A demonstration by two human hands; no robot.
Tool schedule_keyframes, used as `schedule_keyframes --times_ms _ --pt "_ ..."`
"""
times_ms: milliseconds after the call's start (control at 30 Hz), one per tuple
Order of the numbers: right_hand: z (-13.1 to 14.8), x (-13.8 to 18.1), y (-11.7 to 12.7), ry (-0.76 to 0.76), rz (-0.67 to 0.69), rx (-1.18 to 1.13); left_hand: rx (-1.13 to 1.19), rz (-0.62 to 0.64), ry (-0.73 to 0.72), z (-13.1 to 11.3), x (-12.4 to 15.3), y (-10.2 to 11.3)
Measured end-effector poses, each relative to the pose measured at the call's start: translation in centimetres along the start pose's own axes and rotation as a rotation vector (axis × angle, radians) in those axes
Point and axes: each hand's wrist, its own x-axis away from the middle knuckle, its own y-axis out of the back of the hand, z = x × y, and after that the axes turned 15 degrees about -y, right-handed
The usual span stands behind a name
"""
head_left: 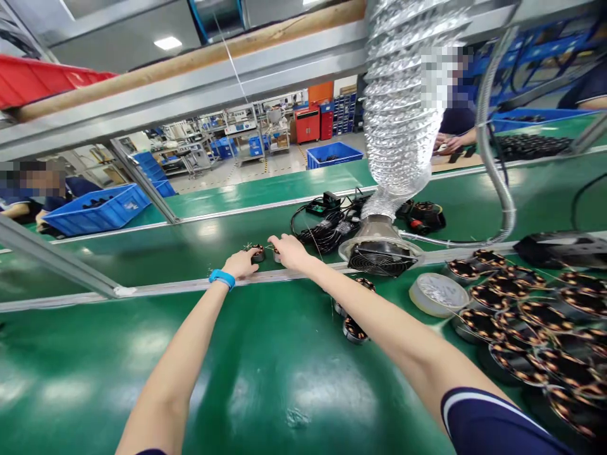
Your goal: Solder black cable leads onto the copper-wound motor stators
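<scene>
Both my arms reach out to the far side of the green bench. My left hand point(241, 264), with a blue band point(222, 278) on its wrist, has its thumb and fingers closed round a small motor stator point(258, 254) with copper windings and thin wires sticking up. Just to the right, my right hand point(290, 253) grips a second stator point(276, 255), which it mostly covers. Under my right forearm stand a few more stators point(355, 330), partly hidden by the arm.
Many wound stators point(521, 316) crowd the bench at right, beside a round white tub point(439, 294). A fan hood point(382, 253) hangs from a foil duct point(403, 95). Black cables point(332, 230) lie behind my right hand. Co-workers sit across the bench near blue bins point(102, 208).
</scene>
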Motion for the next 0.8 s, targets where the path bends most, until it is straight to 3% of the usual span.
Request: schedule_keyframes --times_ms 167,267,367,467,567,667,800 --pt "2.5 5.4 5.1 0.106 -0.082 -0.102 -0.027 -0.052 0.116 -1.2 -0.6 0.0" --pt "2.5 11.3 8.0 0.166 -0.098 -0.177 -0.045 -0.12 0.148 -2.3 0.4 0.6" --pt "0.7 18.8 9.5 0.177 -0.085 -0.252 -0.034 -0.173 0.157 -2.9 2.3 1.7" --pt "-2.3 26.7 9.4 0.14 -0.051 -0.375 -0.003 -0.205 0.168 -3.3 5.3 2.3" --pt "-5.5 33.5 8.0 0.103 -0.023 -0.368 0.028 -0.256 0.107 -4.6 9.3 1.2" --pt "-7.9 37.9 6.1 0.092 -0.007 -0.31 -0.019 -0.263 -0.016 -8.3 13.3 -1.3" --pt "-9.0 40.8 4.4 0.126 -0.046 -0.298 -0.122 -0.161 -0.09 -14.3 16.7 -4.8"
